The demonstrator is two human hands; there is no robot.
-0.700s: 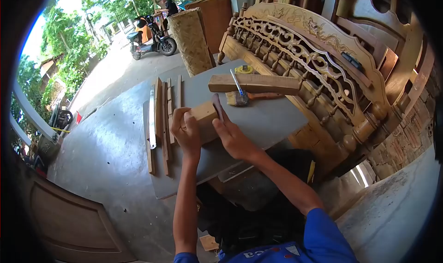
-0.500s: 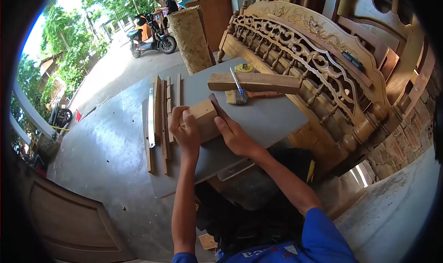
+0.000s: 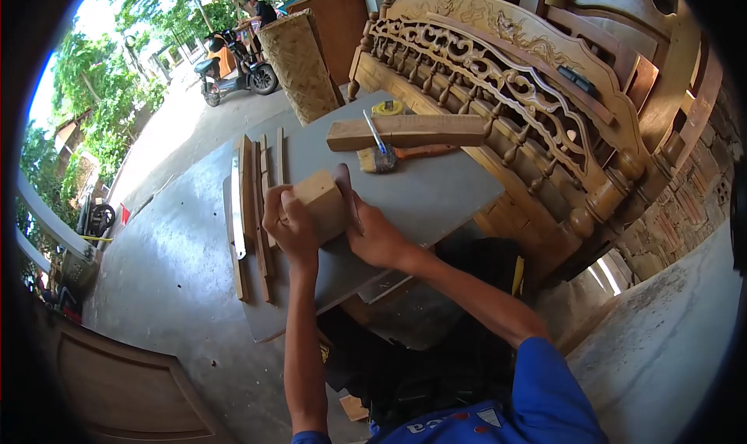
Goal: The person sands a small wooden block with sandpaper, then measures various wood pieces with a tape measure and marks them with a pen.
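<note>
My left hand [image 3: 292, 224] is closed round the left side of a squared wooden block [image 3: 320, 198], holding it tilted above the grey tabletop. Against the block's right side, my right hand [image 3: 377, 235] grips a thin, dark brown strip that looks like sandpaper [image 3: 347, 192]. Its upper end curls past the block's edge, while my fingers hide the lower part. Just beyond my hands lie a paintbrush [image 3: 378, 159] and a thick wooden beam [image 3: 436, 129], with a pen [image 3: 374, 131] resting across the beam.
Left of the block, several narrow wood strips [image 3: 249, 203] and a metal ruler [image 3: 237, 210] lie on the table [image 3: 436, 203]. A yellow tape measure [image 3: 387, 108] sits behind the beam. Carved wooden furniture [image 3: 498, 63] stands close on the right. A person [image 3: 263, 12] is beside a motorbike [image 3: 241, 74] outside.
My right hand and the sandpaper have moved down along the block's side, towards me. The block is still in my left hand. The whole view has shifted slightly.
</note>
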